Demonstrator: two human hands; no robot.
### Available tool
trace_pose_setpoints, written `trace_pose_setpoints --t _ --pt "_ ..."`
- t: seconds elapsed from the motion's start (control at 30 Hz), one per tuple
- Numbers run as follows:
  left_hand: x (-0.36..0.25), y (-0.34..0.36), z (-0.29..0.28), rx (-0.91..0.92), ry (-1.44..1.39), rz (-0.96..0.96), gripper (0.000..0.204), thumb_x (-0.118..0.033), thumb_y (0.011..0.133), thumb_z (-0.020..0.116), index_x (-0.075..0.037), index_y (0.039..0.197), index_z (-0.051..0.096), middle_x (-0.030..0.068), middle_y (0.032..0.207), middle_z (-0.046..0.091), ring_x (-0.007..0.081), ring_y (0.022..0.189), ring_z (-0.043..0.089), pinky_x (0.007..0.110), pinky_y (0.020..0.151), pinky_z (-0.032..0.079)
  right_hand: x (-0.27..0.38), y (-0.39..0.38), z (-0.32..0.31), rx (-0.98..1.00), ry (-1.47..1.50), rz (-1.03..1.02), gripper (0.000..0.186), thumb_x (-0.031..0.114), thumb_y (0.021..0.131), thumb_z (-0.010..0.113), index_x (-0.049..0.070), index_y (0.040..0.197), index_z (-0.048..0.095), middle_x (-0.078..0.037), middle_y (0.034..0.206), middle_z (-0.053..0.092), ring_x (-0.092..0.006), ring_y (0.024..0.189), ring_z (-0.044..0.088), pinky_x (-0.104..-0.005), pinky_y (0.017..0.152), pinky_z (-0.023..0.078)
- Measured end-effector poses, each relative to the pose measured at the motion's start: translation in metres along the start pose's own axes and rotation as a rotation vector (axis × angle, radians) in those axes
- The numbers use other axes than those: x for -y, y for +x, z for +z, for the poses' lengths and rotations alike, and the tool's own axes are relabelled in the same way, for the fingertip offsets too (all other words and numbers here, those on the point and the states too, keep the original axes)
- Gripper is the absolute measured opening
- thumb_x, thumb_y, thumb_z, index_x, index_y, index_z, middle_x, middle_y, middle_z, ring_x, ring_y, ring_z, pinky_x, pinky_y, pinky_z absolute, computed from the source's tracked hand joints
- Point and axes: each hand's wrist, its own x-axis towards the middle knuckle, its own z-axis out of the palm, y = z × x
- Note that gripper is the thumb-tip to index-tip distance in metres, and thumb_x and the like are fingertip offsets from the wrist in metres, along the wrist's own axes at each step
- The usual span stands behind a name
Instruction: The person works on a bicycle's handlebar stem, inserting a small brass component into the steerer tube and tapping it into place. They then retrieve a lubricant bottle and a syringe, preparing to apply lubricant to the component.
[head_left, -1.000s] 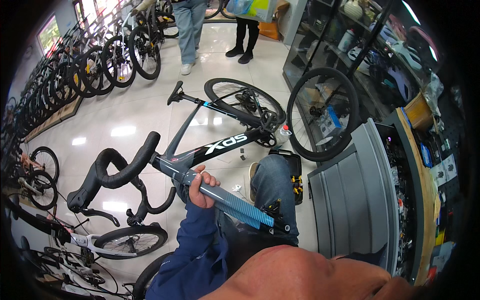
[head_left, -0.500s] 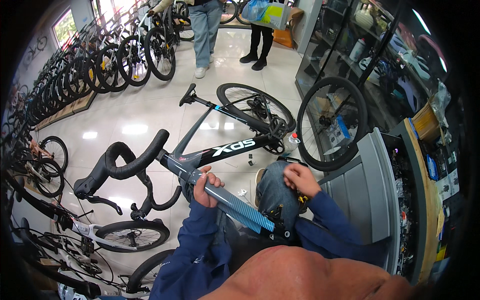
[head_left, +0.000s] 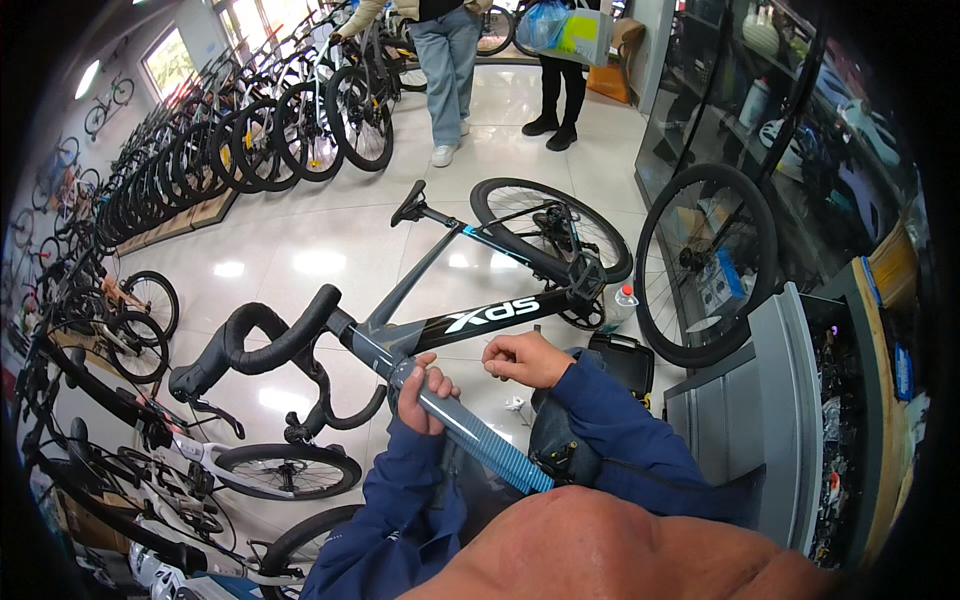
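Observation:
A dark grey and black road bike lies tilted in front of me, its fork pointing toward my lap. The fork is grey, with blue stripes toward its end, and no wheel sits in it. My left hand is wrapped round the upper part of the fork. Over the floor beside the frame, my right hand has its fingers curled together; whatever they may hold is hidden. To the left, the black taped drop handlebar is turned sideways. My body hides the fork's lower end.
A loose wheel leans against the glass cabinet at right. Near it stand a bottle with a red cap and a black case. Grey drawers flank my right side. Bikes line the left; two people stand at the back.
My right hand has moved left, from over my knee toward the frame, with its fingers still curled. My left hand stays on the fork. The view has shifted, and the black case has come into sight.

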Motion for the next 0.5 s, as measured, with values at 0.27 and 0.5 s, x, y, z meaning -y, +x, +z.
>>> trace_pose_setpoints --t 0.27,0.5 --pt "-0.0005 -0.0004 0.0024 0.073 -0.022 0.008 0.036 -0.028 0.11 0.045 -0.008 0.137 0.056 0.0006 0.081 0.053 0.0151 0.077 0.056 0.041 0.085 0.054 -0.0008 -0.0038 -0.006 0.002 -0.048 -0.015 0.021 0.022 0.098 0.07 0.002 0.105 0.071 -0.007 0.079 0.073 -0.0149 0.072 0.07 -0.0302 0.068 0.056" --pt "-0.0009 0.0001 0.0024 0.107 -0.023 0.017 0.039 -0.03 0.112 0.042 -0.007 0.139 0.055 0.0008 0.083 0.054 0.014 0.079 0.057 0.04 0.088 0.055 -0.0018 -0.0029 -0.0058 0.017 -0.083 -0.021 0.019 0.02 0.099 0.07 0.002 0.105 0.07 -0.006 0.078 0.073 -0.0141 0.07 0.069 -0.0294 0.066 0.055"
